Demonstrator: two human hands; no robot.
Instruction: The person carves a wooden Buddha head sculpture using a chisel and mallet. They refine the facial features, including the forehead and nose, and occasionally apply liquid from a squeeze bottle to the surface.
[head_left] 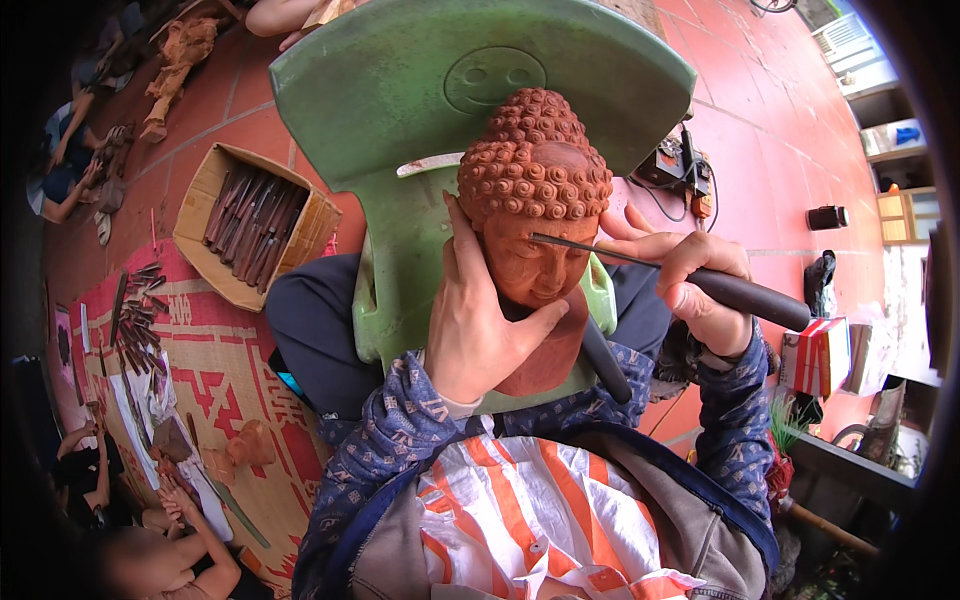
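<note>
My left hand [478,318] grips the left side and jaw of a reddish-brown carved wooden head [535,205] with a curled-knob hairdo, holding it upright against a green plastic chair [420,110]. In my right hand [690,285] is a carving chisel with a dark handle [750,297]. Its thin steel blade [590,250] reaches left and its tip rests on the head's forehead, near the brow. A second dark tool handle [605,362] pokes out below the head, beside my left hand.
A cardboard box [200,215] full of chisels stands on the red tile floor at left. More chisels [135,320] lie on a patterned mat. Another person [170,545] works at lower left with a small carved figure [240,450]. A power device with cables [675,165] sits right of the chair.
</note>
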